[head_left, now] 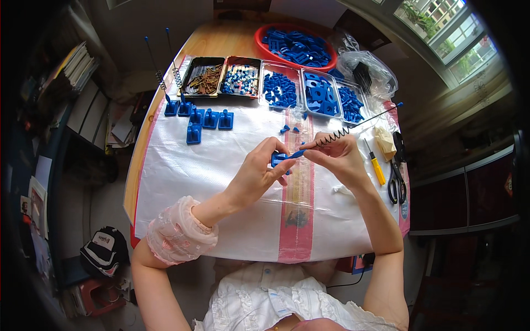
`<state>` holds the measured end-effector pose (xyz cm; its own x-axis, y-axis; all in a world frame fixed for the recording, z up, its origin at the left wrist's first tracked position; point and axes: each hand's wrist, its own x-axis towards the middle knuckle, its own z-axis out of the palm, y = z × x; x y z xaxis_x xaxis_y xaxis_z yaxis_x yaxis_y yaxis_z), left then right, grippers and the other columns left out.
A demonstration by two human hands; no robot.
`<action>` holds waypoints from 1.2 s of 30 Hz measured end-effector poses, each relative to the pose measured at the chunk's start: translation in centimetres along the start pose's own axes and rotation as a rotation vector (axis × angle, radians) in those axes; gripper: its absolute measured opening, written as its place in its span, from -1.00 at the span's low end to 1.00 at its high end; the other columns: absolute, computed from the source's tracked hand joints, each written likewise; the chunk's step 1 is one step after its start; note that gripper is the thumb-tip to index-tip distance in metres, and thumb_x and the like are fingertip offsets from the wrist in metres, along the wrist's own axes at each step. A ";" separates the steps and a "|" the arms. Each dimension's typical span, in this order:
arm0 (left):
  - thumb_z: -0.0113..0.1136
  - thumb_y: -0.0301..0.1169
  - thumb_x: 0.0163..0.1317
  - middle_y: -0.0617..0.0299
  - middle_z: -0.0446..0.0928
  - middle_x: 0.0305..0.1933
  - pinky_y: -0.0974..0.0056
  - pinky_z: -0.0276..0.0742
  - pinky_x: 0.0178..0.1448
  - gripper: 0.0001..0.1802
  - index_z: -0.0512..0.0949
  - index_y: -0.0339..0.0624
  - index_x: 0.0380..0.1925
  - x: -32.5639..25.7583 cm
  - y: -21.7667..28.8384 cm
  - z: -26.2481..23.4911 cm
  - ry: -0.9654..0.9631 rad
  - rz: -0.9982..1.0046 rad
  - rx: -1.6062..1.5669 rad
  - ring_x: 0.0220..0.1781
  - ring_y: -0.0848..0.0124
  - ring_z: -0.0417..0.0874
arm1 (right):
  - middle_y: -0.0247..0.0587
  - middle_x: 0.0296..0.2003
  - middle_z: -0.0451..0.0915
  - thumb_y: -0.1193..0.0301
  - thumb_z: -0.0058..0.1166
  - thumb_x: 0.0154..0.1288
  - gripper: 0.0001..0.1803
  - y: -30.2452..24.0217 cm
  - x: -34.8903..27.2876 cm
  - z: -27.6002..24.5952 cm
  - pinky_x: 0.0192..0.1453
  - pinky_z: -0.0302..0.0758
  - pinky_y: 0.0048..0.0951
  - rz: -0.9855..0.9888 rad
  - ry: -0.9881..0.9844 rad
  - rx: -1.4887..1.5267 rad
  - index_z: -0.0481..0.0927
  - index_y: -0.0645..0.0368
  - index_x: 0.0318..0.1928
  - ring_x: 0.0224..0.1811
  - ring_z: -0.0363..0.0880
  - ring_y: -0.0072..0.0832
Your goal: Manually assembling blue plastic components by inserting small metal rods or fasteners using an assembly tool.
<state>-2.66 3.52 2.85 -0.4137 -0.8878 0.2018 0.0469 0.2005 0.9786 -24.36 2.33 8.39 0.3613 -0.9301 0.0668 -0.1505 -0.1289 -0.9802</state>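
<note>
Blue plastic parts [280, 89], red bowl [259, 37], seemingly white cloth [187, 160].

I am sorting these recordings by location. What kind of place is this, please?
Probably a home table used for small assembly work: trays of small parts, a red bowl of blue pieces, stacked papers beside the table, and a window.

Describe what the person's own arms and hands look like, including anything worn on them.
Both hands are bare: no gloves, rings or watch can be made out on the left hand or the right hand. The left arm wears a gathered, pale pink lace oversleeve around the elbow, with elastic-looking ruffled edges. The right arm is uncovered along its whole visible length. A white ruffled top shows below.
</note>
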 end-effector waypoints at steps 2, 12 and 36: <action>0.22 -0.32 0.42 0.21 0.53 -0.13 0.40 0.75 -0.27 -0.73 0.44 -0.27 -0.07 -0.1 0.1 -0.2 -0.012 -0.027 0.024 -0.18 0.49 0.67 | -0.31 -0.27 0.73 0.54 0.32 0.28 -0.82 1.6 -0.7 0.0 -0.16 0.54 -0.62 0.000 0.013 0.022 0.77 0.30 -0.12 -0.23 0.63 -0.69; 0.38 -0.51 0.22 0.24 0.55 -0.20 0.44 0.55 -0.33 -0.84 0.69 -0.17 -0.19 -0.7 0.6 1.1 0.032 0.114 0.334 -0.26 0.50 0.63 | -0.31 -0.21 0.72 0.60 0.30 0.29 -0.82 5.6 -5.0 1.5 0.00 0.57 -0.58 0.055 0.176 0.306 0.76 0.25 -0.10 -0.14 0.65 -0.63; 0.41 -0.48 0.19 0.23 0.61 -0.23 0.37 0.61 -0.39 -0.83 0.72 -0.15 -0.20 -1.1 -0.5 2.5 0.057 0.132 0.397 -0.37 0.41 0.70 | -0.32 -0.34 0.64 0.71 0.28 0.23 -0.79 7.6 -5.6 1.6 -0.31 0.40 -0.66 0.045 0.183 0.391 0.77 0.29 -0.13 -0.33 0.53 -0.69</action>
<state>-4.54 5.41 2.03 -0.3761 -0.8629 0.3375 -0.2621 0.4485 0.8545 -26.01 7.09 0.25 0.1878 -0.9820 0.0199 0.2101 0.0204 -0.9775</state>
